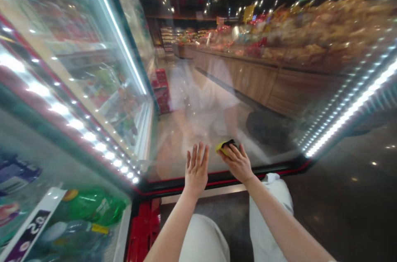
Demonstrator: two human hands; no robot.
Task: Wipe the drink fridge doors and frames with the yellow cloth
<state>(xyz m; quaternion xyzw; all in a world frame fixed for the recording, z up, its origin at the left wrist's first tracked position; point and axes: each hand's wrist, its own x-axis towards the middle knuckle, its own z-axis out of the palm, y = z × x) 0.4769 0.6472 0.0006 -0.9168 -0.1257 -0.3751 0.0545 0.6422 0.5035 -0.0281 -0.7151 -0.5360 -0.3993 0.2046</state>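
Note:
Low on the clear glass door (263,88), my left hand (196,169) lies flat with its fingers stretched upward, holding nothing. To its right, my right hand (239,164) presses a small yellow and black cloth (221,146) against the same pane. Its fingers lie over the cloth and cover part of it. Both hands are just above the door's black bottom frame (217,177), which has a thin red line. A faint reflection of a person in a white top shows in the glass.
Bright LED strips run along the door's left and right sides. On the left, an open fridge holds green bottles (96,206) behind a price tag rail (34,225). Red crates (144,229) stand below. My knees (203,239) are close to the door. Wooden display counters show through the glass.

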